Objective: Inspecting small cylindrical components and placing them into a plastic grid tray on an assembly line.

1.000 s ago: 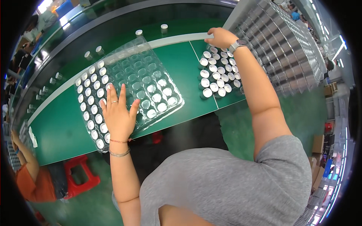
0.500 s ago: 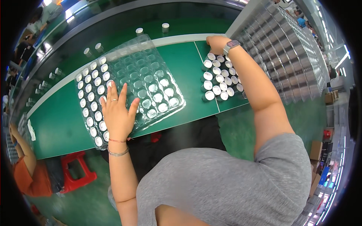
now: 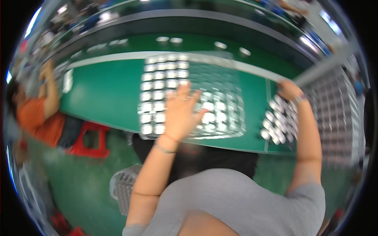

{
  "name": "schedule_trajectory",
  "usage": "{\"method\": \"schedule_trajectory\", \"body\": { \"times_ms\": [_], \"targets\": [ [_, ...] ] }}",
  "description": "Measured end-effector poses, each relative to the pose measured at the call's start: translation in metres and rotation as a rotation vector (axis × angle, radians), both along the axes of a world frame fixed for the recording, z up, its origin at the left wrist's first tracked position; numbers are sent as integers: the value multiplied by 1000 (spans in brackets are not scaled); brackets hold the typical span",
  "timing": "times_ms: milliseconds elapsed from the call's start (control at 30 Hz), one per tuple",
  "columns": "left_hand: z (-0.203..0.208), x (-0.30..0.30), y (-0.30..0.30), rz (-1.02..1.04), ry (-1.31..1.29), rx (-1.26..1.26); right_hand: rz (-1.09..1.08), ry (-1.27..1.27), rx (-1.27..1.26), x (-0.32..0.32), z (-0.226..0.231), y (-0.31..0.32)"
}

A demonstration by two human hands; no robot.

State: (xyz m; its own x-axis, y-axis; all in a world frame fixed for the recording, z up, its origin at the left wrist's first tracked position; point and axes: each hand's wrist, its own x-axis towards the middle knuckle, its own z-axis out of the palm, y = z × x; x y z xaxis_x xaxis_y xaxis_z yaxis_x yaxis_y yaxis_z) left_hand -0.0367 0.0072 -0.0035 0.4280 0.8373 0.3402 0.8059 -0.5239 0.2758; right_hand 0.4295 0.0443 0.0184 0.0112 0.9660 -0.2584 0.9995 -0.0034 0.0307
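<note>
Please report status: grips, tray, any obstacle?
Left grip open, spread over tray. Right grip at far end of loose pieces, hold unclear. Tray's left side holds more pieces. Stack beside right forearm.

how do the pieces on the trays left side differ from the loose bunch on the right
The tray pieces stand in straight rows; the loose bunch is crowded unevenly. The tray pieces are nearest the left hand, the loose bunch nearest the right hand. Both show white tops, though blurred.
</note>
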Motion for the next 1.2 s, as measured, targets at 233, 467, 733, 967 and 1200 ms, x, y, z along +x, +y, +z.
{"method": "schedule_trajectory", "body": {
  "times_ms": [233, 467, 733, 967, 1200],
  "targets": [
    [-10, -1, -12, 4, -52, 4, 62, 279, 299, 2, -10, -4],
    [-6, 2, -16, 26, -47, -34, -146, 813, 514, -117, 46, -14],
    [9, -8, -9, -65, -404, -8, -282, 1835, 277, -270, 42, -63],
    [29, 0, -15, -141, -911, -326, -213, 1855, 338, -311, 10, -48],
    [13, 21, -10, -61, -1251, -450, 2, 1677, 492, -309, -1, -41]
  ]
}}
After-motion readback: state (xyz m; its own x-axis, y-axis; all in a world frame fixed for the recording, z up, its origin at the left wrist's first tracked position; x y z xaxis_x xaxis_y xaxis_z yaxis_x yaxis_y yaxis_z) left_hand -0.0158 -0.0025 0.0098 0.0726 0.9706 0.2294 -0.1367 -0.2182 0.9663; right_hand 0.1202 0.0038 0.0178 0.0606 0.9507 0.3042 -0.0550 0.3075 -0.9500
